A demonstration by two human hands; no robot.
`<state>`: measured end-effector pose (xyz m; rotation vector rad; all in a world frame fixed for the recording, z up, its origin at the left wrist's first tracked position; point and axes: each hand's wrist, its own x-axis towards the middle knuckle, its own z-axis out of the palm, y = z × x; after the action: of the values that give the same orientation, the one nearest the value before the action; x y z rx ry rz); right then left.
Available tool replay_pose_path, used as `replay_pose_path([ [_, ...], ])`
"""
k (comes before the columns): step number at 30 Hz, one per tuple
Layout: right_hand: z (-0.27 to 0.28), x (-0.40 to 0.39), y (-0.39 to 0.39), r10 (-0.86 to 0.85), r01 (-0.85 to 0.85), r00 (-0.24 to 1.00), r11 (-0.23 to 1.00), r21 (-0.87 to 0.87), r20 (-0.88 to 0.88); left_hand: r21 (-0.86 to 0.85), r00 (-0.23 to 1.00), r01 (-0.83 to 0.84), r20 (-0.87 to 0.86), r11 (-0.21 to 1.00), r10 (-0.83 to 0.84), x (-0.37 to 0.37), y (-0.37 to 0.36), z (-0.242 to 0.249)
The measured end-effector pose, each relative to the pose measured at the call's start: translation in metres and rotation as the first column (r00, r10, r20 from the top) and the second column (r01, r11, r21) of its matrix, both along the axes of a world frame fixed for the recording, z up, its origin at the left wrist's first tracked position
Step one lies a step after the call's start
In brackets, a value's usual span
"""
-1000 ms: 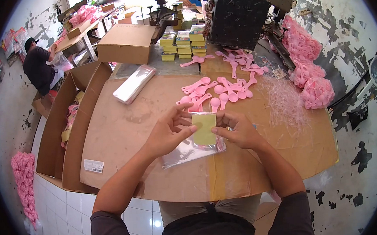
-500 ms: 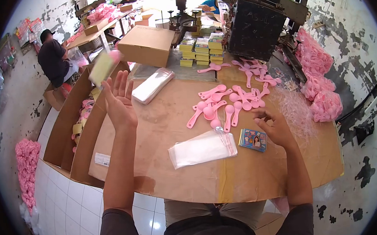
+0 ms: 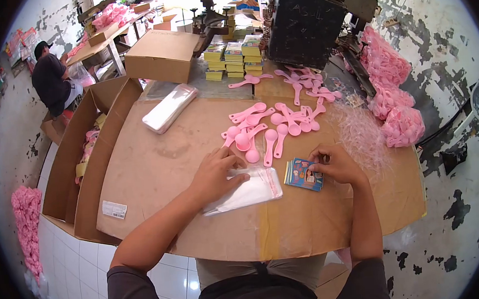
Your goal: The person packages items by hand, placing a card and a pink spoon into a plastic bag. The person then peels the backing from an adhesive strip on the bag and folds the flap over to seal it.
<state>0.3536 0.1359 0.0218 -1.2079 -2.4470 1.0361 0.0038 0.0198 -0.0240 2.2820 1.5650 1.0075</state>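
My left hand [image 3: 219, 176] is over the upper left part of a stack of clear plastic bags [image 3: 245, 193], its fingers bent and thumb apart, holding nothing that I can see. My right hand [image 3: 338, 165] has its thumb and fingertips on the top edge of a small stack of printed cards [image 3: 302, 175], blue with a figure on the front. Just beyond the bags lies a loose heap of pink measuring spoons [image 3: 243, 141]. The spoon nearest my left fingers lies close to the bags' top edge.
A long open carton [image 3: 96, 201] with packets inside stands at the left. Another bag stack [image 3: 170, 109], a closed box [image 3: 163, 55] and piled yellow-edged cards [image 3: 233, 58] are farther back. Bagged pink spoons [image 3: 390, 78] lie right, beside shredded film [image 3: 355, 136]. A person [image 3: 51, 79] sits far left.
My left hand has come from beside the carton down to the bags. A blurred packet in the air near it no longer shows there. My right hand has lowered onto the cards.
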Motion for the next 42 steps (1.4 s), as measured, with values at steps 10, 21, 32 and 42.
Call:
replay_pose_path([
  [10, -0.006, -0.046, -0.033, -0.214, 0.071, 0.821, 0.958, -0.277, -0.529, -0.264, 0.913, 0.042, 0.402, 0.964, 0.070, 0.001, -0.004, 0.011],
  [21, -0.029, -0.070, -0.045, 0.188, -0.076, 0.911, 0.951, 0.299, -0.366, -0.486, 0.791, 0.147, 0.581, 0.862, 0.193, 0.000, -0.006, 0.011],
  [32, -0.020, -0.067, -0.046, 0.062, 0.047, 0.887, 0.974, 0.224, -0.457, -0.273, 0.553, 0.360, 0.832, 0.892, 0.032, -0.004, -0.006, 0.027],
  [42, -0.021, -0.073, -0.049, -0.001, 0.028, 0.754, 0.999, 0.030, -0.657, -0.372, 0.505, 0.446, 0.856, 0.814, 0.114, 0.001, -0.007, 0.024],
])
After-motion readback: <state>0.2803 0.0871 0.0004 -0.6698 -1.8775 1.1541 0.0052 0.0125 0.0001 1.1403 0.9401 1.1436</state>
